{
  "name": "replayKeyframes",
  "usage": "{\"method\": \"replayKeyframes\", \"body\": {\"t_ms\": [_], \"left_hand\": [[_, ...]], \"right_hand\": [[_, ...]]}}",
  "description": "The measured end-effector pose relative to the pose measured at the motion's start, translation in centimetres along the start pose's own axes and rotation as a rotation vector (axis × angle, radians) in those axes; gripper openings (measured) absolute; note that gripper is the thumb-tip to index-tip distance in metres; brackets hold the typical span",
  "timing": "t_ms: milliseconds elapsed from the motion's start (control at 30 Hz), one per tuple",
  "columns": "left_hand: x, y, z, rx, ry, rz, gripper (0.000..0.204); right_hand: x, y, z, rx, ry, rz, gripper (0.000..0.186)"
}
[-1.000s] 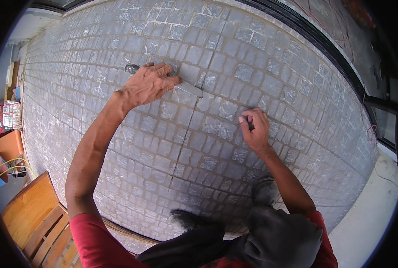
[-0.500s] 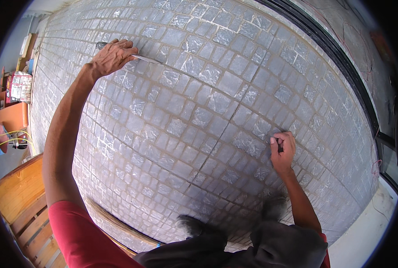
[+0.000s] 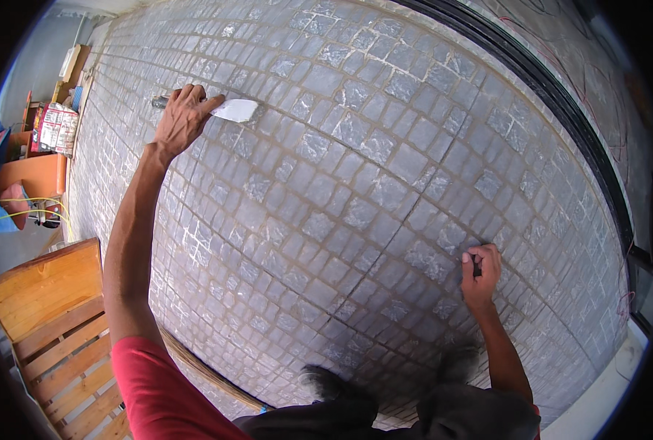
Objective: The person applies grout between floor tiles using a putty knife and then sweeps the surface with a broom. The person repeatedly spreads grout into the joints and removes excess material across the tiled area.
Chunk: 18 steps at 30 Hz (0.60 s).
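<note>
My left hand point(image 3: 182, 121) is closed around the dark handle of a putty knife point(image 3: 235, 111), low over the grey stone-paved floor point(image 3: 356, 220). The handle's end sticks out to the left of my fist. Its pale flat blade points right and lies close to a joint line between the stones; whether it touches them I cannot tell. Lower right, my right hand point(image 3: 482, 277) is curled, thumb against fingers, close above the paving. A dark gap shows inside the curl, and I cannot make out what it holds, if anything.
On the left stands a slatted wooden bench point(image 3: 55, 330), with a white-and-red sack point(image 3: 57, 129) and an orange panel point(image 3: 30, 180) beyond it. A black metal rail point(image 3: 561, 106) curves along the far right edge. A long straw-coloured bundle point(image 3: 209, 372) lies by my left side.
The putty knife has turned: its blade showed nearly edge-on before and its flat face shows now. The whole view has shifted, bringing more of the bench in. My right hand stays curled.
</note>
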State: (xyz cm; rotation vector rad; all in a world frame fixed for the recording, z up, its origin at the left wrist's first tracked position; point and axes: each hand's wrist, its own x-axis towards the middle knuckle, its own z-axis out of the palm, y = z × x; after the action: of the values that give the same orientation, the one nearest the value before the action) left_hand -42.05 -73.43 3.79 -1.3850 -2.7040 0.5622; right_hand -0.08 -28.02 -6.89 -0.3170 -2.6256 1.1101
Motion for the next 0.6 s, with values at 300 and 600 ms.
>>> {"method": "replayKeyframes", "body": {"t_ms": [300, 600], "left_hand": [[3.2, 2.3, 0.1, -0.101, -0.093, 0.235, 0.03], [2.6, -4.6, 3.6, -0.072, -0.136, 0.169, 0.018]], "right_hand": [[0.1, -0.1, -0.1, -0.061, -0.028, -0.017, 0.009], [0.0, -0.1, 0.0, -0.076, -0.047, -0.01, 0.01]]}}
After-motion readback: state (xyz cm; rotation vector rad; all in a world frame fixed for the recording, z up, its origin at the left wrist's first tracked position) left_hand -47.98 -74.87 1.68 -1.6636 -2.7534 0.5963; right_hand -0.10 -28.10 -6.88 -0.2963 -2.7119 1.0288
